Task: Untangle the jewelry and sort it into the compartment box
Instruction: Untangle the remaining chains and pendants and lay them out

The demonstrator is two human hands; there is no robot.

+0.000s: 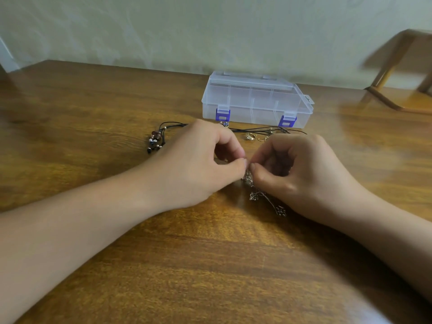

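A silver chain with small flower-shaped links lies on the wooden table. My left hand and my right hand meet above it, each pinching the chain's upper end between thumb and forefinger. The chain trails down and right under my right hand. Behind the hands a black cord necklace with brown and dark beads stretches across the table. A gold ring and a thin gold chain piece lie near it. The clear compartment box with purple latches stands closed behind them.
A pale wall runs along the table's far edge. A wooden stand sits at the back right, blurred. Bare wood stretches in front of my forearms and to the left.
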